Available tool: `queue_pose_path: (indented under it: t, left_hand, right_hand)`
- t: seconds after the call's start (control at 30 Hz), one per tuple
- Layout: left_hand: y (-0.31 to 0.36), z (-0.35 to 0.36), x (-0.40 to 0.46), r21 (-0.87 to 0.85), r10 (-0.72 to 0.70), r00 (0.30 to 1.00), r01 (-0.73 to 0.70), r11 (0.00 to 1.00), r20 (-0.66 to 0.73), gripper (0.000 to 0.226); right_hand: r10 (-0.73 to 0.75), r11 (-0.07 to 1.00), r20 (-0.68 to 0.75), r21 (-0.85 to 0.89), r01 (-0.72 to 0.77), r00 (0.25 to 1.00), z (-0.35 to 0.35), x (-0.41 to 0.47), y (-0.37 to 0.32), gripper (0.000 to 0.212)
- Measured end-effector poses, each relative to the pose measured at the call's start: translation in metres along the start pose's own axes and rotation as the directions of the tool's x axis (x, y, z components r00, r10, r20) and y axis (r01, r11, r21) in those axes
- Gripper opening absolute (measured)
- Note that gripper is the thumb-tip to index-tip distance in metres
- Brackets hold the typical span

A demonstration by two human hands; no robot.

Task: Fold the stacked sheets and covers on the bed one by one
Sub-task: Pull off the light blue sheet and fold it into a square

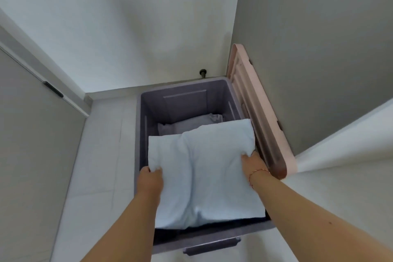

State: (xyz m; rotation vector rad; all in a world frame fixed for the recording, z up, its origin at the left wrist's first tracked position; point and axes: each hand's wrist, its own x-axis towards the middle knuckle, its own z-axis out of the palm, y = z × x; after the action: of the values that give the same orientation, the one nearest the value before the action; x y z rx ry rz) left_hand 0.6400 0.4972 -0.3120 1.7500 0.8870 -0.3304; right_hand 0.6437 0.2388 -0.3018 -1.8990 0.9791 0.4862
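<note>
Down in the head view, a folded pale blue sheet (204, 174) sits at the open top of a grey plastic storage box (148, 100), covering most of its near half. The left hand (150, 178) grips the sheet's near-left edge, fingers curled into the cloth. The right hand (253, 164), with a thin bracelet (258, 171) at the wrist, pinches the right edge near the box's side wall. Grey folded fabric (191, 123) lies deeper inside the box, beyond the sheet. A pink lid (255, 110) leans tilted against the grey wall, just beside the box's right rim.
</note>
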Motion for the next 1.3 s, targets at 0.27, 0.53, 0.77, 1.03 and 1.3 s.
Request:
queue_pose_path:
  t: [0.27, 0.53, 0.77, 1.03, 1.3]
  left_hand:
    - [-0.085, 0.052, 0.090, 0.205, -0.085, 0.996, 0.090, 0.975, -0.032, 0.024]
    - [-0.122, 0.081, 0.148, 0.586, -0.104, 0.994, 0.097, 0.805, -0.022, 0.034]
    - [-0.115, 0.100, 0.137, 0.905, 0.264, 0.963, -0.056, 0.422, -0.063, 0.041]
    - [-0.101, 0.108, 0.152, 0.875, 0.365, 0.856, -0.450, 0.178, 0.366, 0.057]
    - [-0.122, 0.116, 0.178, 0.854, 0.129, 0.853, -0.517, 0.063, 0.506, 0.055]
  right_hand:
    - [0.106, 0.991, 0.000, -0.087, -0.106, 0.994, 0.071, 0.079, 0.052, 0.042]
    - [0.181, 0.914, 0.097, -0.385, -0.131, 0.979, 0.103, 0.128, 0.076, 0.043]
    - [0.132, 0.479, 0.179, -0.873, 0.095, 0.975, 0.105, 0.122, 0.047, 0.046]
    - [-0.331, 0.306, 0.248, -0.885, 0.352, 0.910, 0.128, 0.132, 0.055, 0.072]
    - [-0.046, 0.205, 0.425, -0.882, 0.425, 0.904, 0.136, 0.179, 0.067, 0.082]
